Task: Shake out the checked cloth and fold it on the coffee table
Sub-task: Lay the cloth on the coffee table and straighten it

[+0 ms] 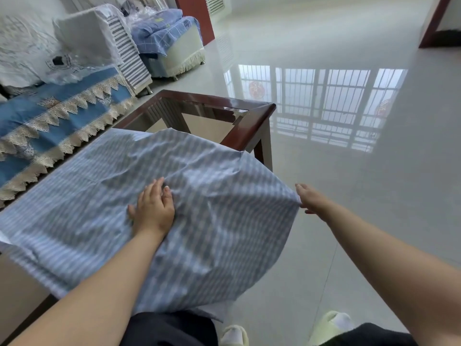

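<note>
Left hand (153, 211), fingers flat, pins checked cloth (154, 196); right hand (310, 198), three o'clock, probably pinches edge, tensioning over coffee table (252, 121).

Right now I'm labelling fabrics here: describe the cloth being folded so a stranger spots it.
On the glass-topped coffee table, under the left hand, lies the checked cloth. Unlike the lace-edged blue sofa cover, it bears fine blue-grey checks.

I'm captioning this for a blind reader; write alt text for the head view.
A checked cloth lies spread over a glass-topped coffee table, the left hand resting on it while the right hand grips its edge out past the table. A covered sofa stands to the left.
</note>
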